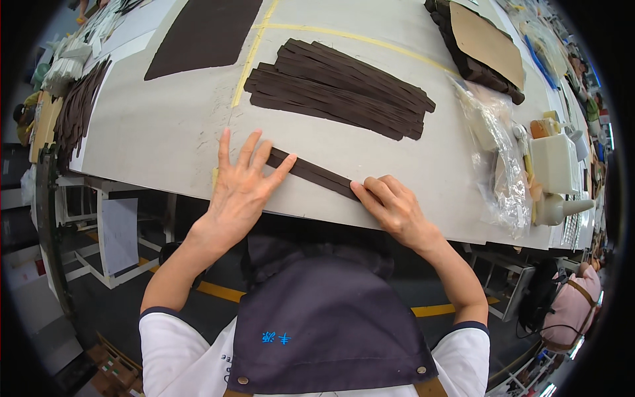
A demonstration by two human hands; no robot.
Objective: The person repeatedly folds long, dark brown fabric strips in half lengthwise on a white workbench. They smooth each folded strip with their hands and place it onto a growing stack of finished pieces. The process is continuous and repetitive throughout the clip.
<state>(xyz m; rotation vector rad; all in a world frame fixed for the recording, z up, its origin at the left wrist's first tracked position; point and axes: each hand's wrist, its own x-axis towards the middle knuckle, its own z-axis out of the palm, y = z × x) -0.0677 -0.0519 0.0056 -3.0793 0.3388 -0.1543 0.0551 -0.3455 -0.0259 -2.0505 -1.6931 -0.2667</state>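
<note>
A dark brown strip (314,173), leather or fabric by its look, lies slantwise near the table's front edge. My left hand (245,173) is spread flat over its left end, fingers apart, the thumb resting on the strip. At the other end my right hand (391,205) pinches the strip between thumb and curled fingers. Just beyond, a pile of similar dark brown strips (337,92) lies loosely fanned on the table. Part of the strip's left end is hidden beneath my left hand.
The light grey table (159,139) carries yellow tape lines. A large dark brown sheet (205,36) lies far left; more strips (79,109) hang at the left edge. On the right are a wrapped stack (486,43), clear plastic bags (499,152), a white container (554,164) and a squeeze bottle (552,210).
</note>
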